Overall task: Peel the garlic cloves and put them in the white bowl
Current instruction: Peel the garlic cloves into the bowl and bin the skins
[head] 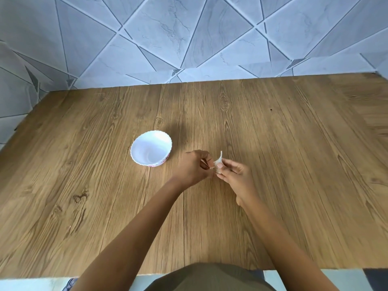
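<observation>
Hands meeting above table, right hand (235, 173) pinching garlic clove (218, 162), left hand (194, 168) picking skin

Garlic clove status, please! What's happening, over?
Right hand pinches small white garlic clove; left hand picks at it. Round white scalloped bowl empty, left of hands. Nothing between hands and bowl, over.

Bowl (151, 148) on table (273, 133), 2 hands right of it, garlic clove (218, 162) between them

Matt wood-grain table (273, 164), glossy smooth white bowl (139, 148), marbled wall tiles (168, 38).
</observation>
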